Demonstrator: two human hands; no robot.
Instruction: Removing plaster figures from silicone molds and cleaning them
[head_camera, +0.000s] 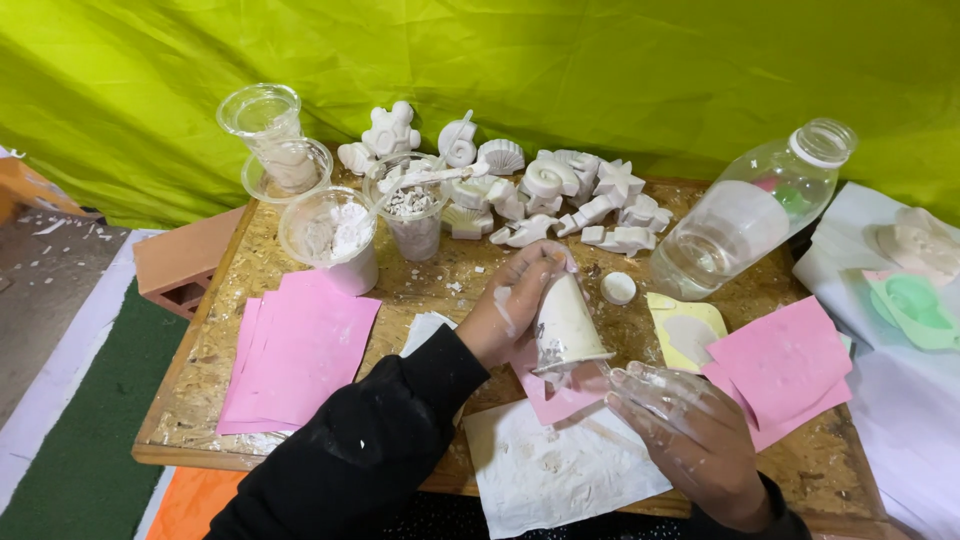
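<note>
I see the left hand (510, 305) clamped round a tipped white cup (568, 325) mid-table, mouth down over pink paper (560, 398), the right hand (690, 435) open-fingered beneath it as if to catch.

White plaster figures (545, 195) clustered at the board's (200, 390) far edge. Tilted clear bottle (745, 215) right of them. Pink sheets (295, 350) at left, stacked clear cups (275, 140) behind.

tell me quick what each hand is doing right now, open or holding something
Left hand: closed around a white cup, tilted mouth-down.
Right hand: open, fingers spread just below the cup, holding nothing.
</note>
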